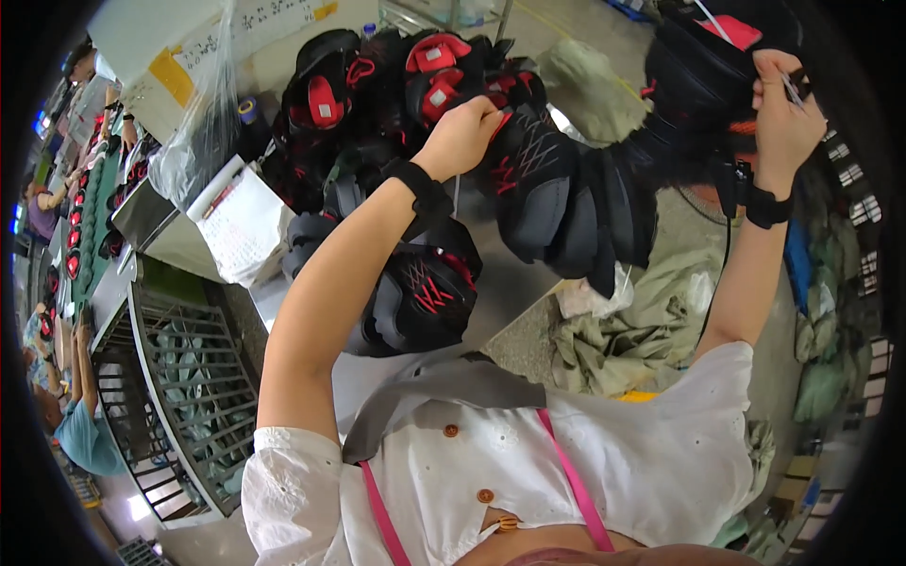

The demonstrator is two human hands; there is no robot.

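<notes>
Both arms are raised over the worktable (510, 283): the left hand (461, 137) is closed on one end of a stacked run of black-and-red padded pieces (566, 203), while the right hand (785, 113) pinches the far end (a thin white sliver shows between its fingers; what it is cannot be told). The step looks like gathering a bundle lifted clear of the pile (396, 94); the next move would need both grips kept firm and level.

Heap of gloves (377, 123) on tabletop (510, 283), paper pad (247, 226) at its left edge, plastic bag (193, 141) behind pad, wire rack (193, 396) below left, cloth pile (623, 330) on floor right of tabletop
</notes>
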